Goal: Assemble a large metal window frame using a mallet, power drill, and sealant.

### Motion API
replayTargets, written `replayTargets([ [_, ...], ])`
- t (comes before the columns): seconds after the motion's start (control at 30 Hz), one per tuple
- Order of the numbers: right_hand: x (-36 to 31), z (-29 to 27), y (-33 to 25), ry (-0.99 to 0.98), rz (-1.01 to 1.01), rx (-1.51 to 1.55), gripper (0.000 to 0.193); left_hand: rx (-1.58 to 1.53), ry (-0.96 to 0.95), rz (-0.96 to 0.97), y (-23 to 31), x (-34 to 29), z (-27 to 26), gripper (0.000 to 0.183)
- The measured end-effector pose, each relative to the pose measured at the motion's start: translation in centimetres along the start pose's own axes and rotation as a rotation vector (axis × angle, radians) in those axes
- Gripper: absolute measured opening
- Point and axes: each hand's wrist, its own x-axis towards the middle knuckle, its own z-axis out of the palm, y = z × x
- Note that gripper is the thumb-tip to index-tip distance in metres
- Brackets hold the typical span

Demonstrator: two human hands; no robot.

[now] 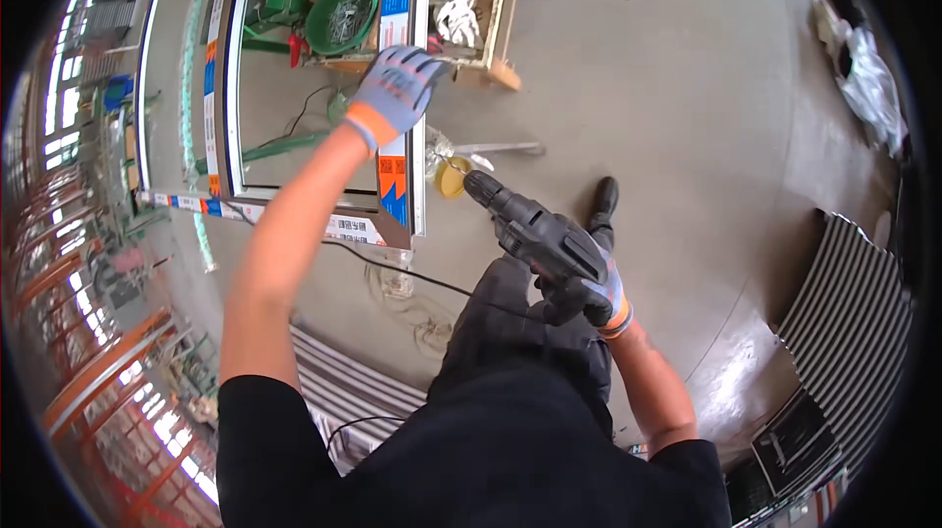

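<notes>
My right hand (606,294), in a grey glove with an orange cuff, is wrapped round the handle of a black corded power drill (538,231). The thin bit points up and left, toward the right edge of a window frame (416,170); whether it touches the frame cannot be made out. Farther up that same side bar lies my left hand (395,88), gloved alike, its fingers curled over the bar's edge. Blue, white and orange protective film covers the bar. Just beyond the left hand, a green bowl (343,18) holds many small metal screws.
A wooden tray (496,23) with crumpled silvery wrapping stands at the top. Below the frame, a yellow round container (451,178) sits near a metal leg. The drill's black cable (392,268) runs left across the frame's corner. Ribbed grey profiles (844,302) are stacked at right.
</notes>
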Motion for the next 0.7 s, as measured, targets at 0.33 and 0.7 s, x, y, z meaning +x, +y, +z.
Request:
replayTargets([
  [0.33,6.9,-4.6,1.1,-0.144,0.048,0.335,0.098,-0.031,-0.431,0.169,-2.4,4.4,3.0,0.031],
  [0.7,11.3,-7.1,-2.0,-0.247,0.136,0.264,0.09,-0.087,-0.481,0.135,-2.3,5.6,3.6,0.032],
])
